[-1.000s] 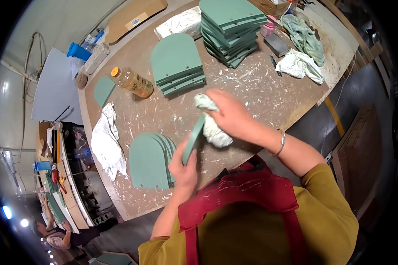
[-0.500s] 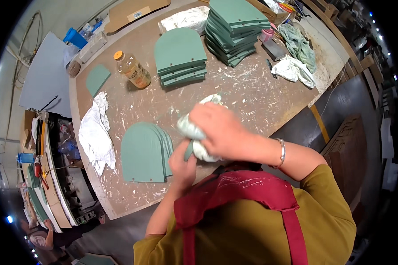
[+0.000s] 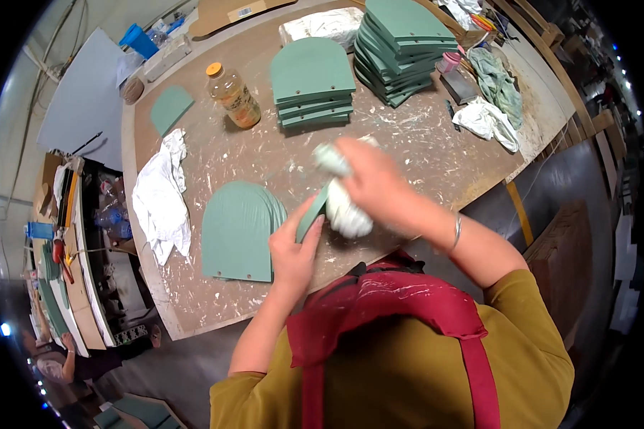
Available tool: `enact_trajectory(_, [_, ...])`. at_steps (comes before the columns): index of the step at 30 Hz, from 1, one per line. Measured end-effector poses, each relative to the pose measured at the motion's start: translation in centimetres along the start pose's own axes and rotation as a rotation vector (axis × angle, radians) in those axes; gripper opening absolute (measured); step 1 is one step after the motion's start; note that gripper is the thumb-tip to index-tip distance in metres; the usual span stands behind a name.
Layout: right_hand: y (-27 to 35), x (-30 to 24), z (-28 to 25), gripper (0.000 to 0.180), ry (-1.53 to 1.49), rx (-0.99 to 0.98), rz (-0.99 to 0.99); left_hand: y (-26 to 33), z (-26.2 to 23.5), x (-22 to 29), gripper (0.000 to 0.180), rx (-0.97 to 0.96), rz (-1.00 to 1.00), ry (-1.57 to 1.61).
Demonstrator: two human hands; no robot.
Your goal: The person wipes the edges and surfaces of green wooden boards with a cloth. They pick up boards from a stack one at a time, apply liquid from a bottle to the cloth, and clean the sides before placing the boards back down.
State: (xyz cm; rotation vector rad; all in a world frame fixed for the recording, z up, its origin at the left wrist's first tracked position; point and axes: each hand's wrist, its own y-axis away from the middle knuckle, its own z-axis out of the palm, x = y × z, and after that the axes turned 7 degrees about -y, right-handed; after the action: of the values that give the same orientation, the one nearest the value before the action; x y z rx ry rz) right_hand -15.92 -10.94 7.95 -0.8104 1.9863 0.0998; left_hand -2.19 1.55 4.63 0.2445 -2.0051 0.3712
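Note:
My left hand [image 3: 294, 250] is closed on a green panel [image 3: 312, 217], tilted up on edge so that I see it nearly edge-on. Wrapped in my right hand [image 3: 372, 175] is a white cloth [image 3: 347, 212], bunched and stained greenish, pressed over the panel's upper edge. Motion blurs the right hand and the cloth. Just left of my left hand, a small fanned stack of green arch-topped panels [image 3: 237, 232] lies on the table. Farther off, another neat stack of the same panels [image 3: 312, 71] stands in front of both hands.
A tall uneven panel stack [image 3: 401, 50] rises at the back. Left of centre stands a bottle with an orange cap [image 3: 235, 100]. White cloth [image 3: 161, 200] lies at the left edge, more rags [image 3: 488, 121] at the right. Another person [image 3: 57, 365] shows at lower left.
The cloth and my right hand have shifted along the panel. More of the panel now shows above my left hand, which has moved slightly. The whole view has shifted a little.

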Motion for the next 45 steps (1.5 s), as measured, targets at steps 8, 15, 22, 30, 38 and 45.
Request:
enact_trajectory(8, [0.2, 1.6, 1.5, 0.030, 0.058, 0.092, -0.143, 0.2, -0.4, -0.6, 0.027, 0.049, -0.016, 0.039])
enact_trajectory(15, [-1.0, 7.8, -5.1, 0.025, -0.533, 0.114, 0.396, 0.7, -1.5, -1.3, 0.031, -0.003, -0.083, 0.126])
enact_trajectory(22, [0.2, 4.0, -1.2, 0.020, -0.154, 0.003, 0.109, 2.8, -1.2, -3.1, 0.032, 0.027, -0.088, 0.083])
enact_trajectory(30, [-1.2, 7.6, -0.5, 0.027, -0.085, 0.068, 0.132, 2.9, -0.4, -2.9, 0.032, 0.048, -0.099, -0.009])
enact_trajectory(38, [1.7, 3.3, -2.7, 0.019, 0.011, 0.103, -0.285, 4.5, 0.9, -4.9, 0.033, 0.031, -0.109, -0.008])
enact_trajectory(45, [-0.6, 6.9, -0.2, 0.019, -0.157, 0.006, 0.015, 4.2, 0.9, -3.6, 0.035, 0.063, -0.159, -0.072])
